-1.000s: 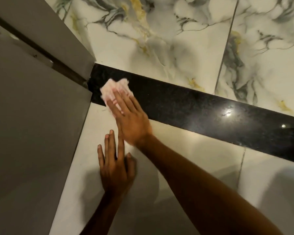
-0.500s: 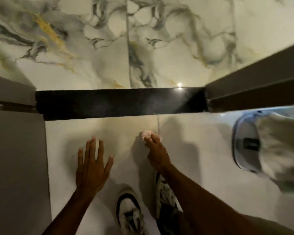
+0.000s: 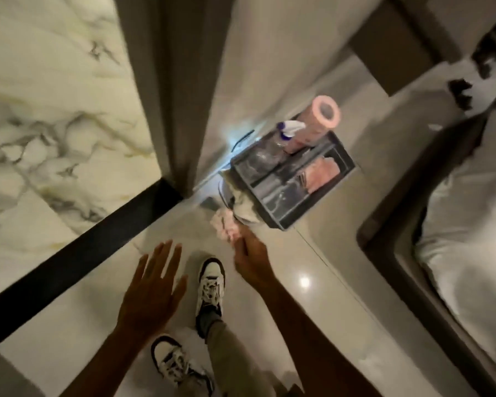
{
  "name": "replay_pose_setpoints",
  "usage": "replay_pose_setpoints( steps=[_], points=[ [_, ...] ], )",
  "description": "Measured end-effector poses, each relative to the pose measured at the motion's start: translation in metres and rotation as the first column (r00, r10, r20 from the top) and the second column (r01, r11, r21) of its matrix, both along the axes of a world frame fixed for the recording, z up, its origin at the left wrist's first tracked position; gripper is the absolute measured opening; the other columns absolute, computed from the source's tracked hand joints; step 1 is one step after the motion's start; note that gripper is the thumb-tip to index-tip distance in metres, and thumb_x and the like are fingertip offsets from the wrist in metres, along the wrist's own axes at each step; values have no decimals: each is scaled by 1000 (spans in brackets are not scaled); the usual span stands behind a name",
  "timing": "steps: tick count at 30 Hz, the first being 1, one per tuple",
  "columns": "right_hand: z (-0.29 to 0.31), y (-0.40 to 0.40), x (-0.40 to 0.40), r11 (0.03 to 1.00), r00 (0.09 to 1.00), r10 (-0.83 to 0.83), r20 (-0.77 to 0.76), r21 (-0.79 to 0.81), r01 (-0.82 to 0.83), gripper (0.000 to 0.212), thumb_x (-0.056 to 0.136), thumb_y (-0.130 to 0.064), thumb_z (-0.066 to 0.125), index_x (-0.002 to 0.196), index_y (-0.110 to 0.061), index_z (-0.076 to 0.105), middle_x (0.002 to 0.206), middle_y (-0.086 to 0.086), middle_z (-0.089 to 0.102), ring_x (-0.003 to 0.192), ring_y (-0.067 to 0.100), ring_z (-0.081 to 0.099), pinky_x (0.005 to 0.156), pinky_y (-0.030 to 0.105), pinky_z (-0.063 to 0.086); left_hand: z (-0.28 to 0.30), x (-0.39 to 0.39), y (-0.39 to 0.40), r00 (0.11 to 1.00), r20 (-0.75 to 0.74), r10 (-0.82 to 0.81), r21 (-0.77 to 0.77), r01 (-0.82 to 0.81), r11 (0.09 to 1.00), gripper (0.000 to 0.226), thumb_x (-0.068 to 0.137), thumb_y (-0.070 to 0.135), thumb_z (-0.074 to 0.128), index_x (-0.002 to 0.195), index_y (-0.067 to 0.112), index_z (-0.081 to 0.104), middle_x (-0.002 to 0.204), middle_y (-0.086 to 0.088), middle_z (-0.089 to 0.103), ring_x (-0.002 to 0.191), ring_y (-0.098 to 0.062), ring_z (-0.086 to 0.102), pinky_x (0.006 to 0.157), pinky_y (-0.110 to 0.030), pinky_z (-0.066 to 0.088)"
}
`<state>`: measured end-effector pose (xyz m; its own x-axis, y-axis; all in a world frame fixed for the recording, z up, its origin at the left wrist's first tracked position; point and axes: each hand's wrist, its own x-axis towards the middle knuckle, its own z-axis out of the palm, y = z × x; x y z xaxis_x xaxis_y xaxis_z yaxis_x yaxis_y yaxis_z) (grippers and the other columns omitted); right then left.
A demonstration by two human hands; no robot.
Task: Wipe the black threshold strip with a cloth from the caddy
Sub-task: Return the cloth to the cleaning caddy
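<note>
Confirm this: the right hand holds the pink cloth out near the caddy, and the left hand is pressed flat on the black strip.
Not quite. The head view shows the left hand open over the pale floor tile, off the black strip. The right hand does hold the pink cloth near the caddy.

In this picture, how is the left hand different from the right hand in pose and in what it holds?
1. The left hand is open with its fingers spread; the right hand is closed on a crumpled pink cloth.
2. The left hand holds nothing; the right hand carries the cloth.
3. The right hand reaches close to the caddy; the left hand is nearer the black threshold strip.

Both hands are bare and above the pale floor.
</note>
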<state>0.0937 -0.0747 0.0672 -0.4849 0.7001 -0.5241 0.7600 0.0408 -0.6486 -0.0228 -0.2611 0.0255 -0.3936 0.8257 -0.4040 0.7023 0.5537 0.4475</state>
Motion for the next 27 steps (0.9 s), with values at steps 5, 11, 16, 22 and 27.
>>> replay_pose_setpoints(
  steps=[5,11,16,22,27],
  points=[
    [16,95,38,890,904,-417,-100,159,428,44,114,-4,47,158,-4,50,158,19,57,145,33,57,124,51,48,8,16,111,971,-47,-234,38,236,971,92,107,67,0,167,6,34,173,-26,33,162,-43,32,131,-60,30],
    [-47,184,32,709,710,-702,-61,37,704,47,117,-14,45,163,-16,42,162,5,51,143,13,60,112,29,56,-46,10,235,867,-227,-443,43,464,885,84,109,67,16,171,11,28,179,-21,22,167,-36,17,135,-62,20],
    [-111,215,15,787,784,-616,74,21,616,67,115,-30,51,173,-23,19,180,9,20,166,33,27,135,57,30,-92,-10,274,813,-256,-522,-79,521,850,86,104,68,25,173,18,19,182,-18,10,168,-35,6,134,-62,7],
    [-151,219,6,881,880,-409,242,-147,450,109,104,-29,73,173,-18,-11,181,16,-21,169,42,0,136,60,23,-104,-21,275,740,-270,-616,-136,604,785,86,105,68,31,174,19,15,182,-18,8,169,-37,6,135,-65,11],
    [-90,218,21,883,888,-457,59,-92,460,77,108,-17,63,172,-15,20,183,13,3,169,36,15,136,54,30,-54,-14,290,769,-211,-603,-225,562,796,90,101,71,11,174,17,6,181,-18,-6,169,-36,-5,137,-60,-1]
  ],
)
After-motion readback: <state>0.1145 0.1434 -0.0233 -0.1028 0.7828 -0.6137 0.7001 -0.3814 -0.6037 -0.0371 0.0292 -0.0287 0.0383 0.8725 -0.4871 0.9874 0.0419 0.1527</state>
